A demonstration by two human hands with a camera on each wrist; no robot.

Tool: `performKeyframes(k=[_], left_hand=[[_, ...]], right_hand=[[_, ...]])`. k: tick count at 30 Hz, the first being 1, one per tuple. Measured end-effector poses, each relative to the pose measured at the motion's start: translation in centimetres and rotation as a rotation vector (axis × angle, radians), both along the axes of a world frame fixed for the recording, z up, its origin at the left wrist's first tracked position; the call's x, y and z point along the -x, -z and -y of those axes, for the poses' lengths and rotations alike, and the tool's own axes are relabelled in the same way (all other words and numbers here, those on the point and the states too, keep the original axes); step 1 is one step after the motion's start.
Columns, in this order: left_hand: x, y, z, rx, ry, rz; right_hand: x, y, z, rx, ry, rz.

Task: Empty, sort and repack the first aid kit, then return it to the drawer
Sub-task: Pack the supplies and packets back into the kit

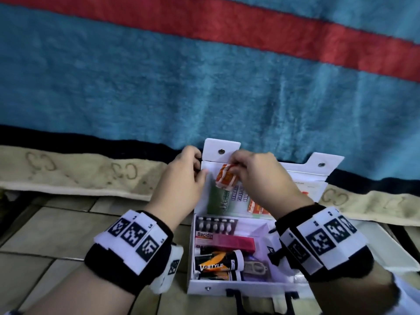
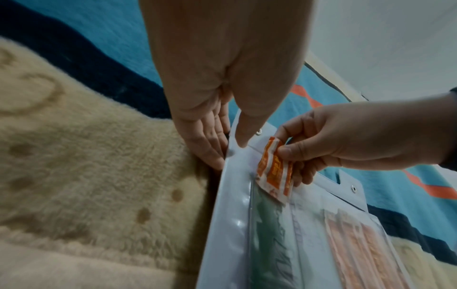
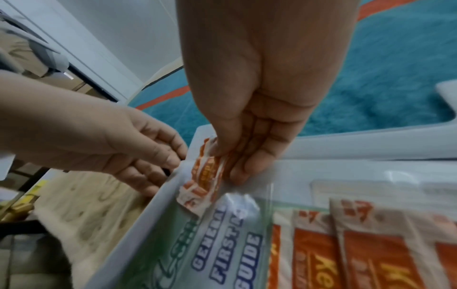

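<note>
The white first aid kit point(image 1: 250, 287) stands open on the floor, its lid point(image 1: 221, 145) upright against the bed. My right hand point(image 1: 236, 171) pinches a small orange-and-white sachet point(image 1: 227, 176) at the top of the lid's clear pocket; the sachet point(image 3: 200, 183) has its lower end at the pocket mouth. My left hand point(image 1: 200, 170) holds the lid's left edge point(image 2: 230, 215), thumb on the front and fingers point(image 2: 210, 150) behind. In the pocket are a green first aid guide point(image 3: 222, 244) and more orange sachets point(image 3: 371, 254).
The kit's tray holds a blister pack point(image 1: 216, 225), a Bacidin box point(image 1: 204, 235), a pink box point(image 1: 234, 243) and V-Style tubes point(image 1: 218, 262). A blue, red and beige blanket point(image 1: 204, 87) hangs behind. The floor point(image 1: 45, 235) is tiled. A white plastic piece point(image 1: 391, 251) lies at right.
</note>
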State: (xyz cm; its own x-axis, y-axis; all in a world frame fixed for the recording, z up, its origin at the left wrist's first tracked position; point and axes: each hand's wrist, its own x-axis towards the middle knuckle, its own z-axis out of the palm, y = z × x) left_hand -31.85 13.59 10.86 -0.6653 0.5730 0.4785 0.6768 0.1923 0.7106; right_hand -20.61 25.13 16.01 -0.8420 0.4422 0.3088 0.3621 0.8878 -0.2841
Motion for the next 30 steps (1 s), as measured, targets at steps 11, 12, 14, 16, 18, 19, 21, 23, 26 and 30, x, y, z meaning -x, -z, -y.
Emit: performKeyframes(k=[11, 12, 14, 16, 18, 19, 21, 23, 26, 30], left_hand=[[0.9, -0.5, -0.3, 0.037, -0.016, -0.027], [0.8, -0.6, -0.3, 0.033, -0.025, -0.028], [0.6, -0.6, -0.3, 0.017, -0.028, -0.023], [0.6, -0.6, -0.2, 0.009, -0.024, -0.023], [0.6, -0.5, -0.1, 0.007, -0.022, -0.023], [0.6, -0.5, -0.1, 0.005, -0.021, -0.023], [0.6, -0.5, -0.1, 0.007, -0.018, -0.024], [0.6, -0.5, -0.1, 0.019, -0.016, -0.029], [0.7, -0.5, -0.1, 0.025, -0.023, -0.029], [0.7, -0.5, -0.1, 0.023, -0.011, -0.020]], right_hand=[[0.9, 0.8, 1.7, -0.138, -0.050, 0.224], [1.0, 0.8, 1.9, -0.166, -0.060, 0.248], [1.1, 0.9, 2.2, -0.148, -0.054, 0.248], [0.9, 1.0, 2.5, -0.077, -0.034, 0.196], [0.8, 1.3, 2.6, -0.072, -0.016, 0.147], [0.9, 1.4, 2.6, -0.089, -0.005, 0.127], [1.0, 1.8, 2.6, -0.119, 0.006, 0.107], [1.2, 2.0, 2.6, -0.149, -0.007, 0.130], [0.9, 2.0, 2.9, -0.137, -0.027, 0.124], [0.8, 1.8, 3.0, -0.088, -0.019, 0.045]])
